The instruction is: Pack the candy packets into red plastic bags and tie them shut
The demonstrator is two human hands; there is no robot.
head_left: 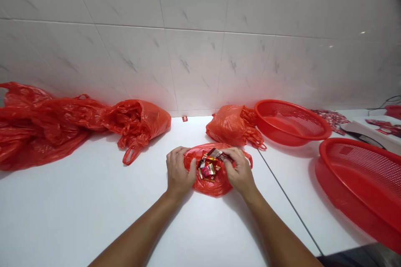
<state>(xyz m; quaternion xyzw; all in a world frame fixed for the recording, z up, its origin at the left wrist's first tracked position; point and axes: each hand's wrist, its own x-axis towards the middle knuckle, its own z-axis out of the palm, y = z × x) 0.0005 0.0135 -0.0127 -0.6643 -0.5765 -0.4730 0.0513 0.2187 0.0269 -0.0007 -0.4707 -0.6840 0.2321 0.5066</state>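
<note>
A red plastic bag (216,187) lies on the white table in front of me with its mouth spread wide. Inside it are several small wrapped sweets (207,170) in red, gold and dark wrappers. My left hand (180,171) grips the bag's left rim, thumb inside and fingers outside. On the opposite side my right hand (239,170) is closed round the right rim, its thumb over the edge near a dark wrapper (216,153). The fingertips of both hands are partly hidden behind the plastic.
Filled red bags stand at the wall, one on the left (155,121) and one on the right (227,123). Loose red bags (37,129) are heaped far left. Two red plastic baskets (282,135), (341,187) sit on the right. A small red packet (184,119) lies by the wall.
</note>
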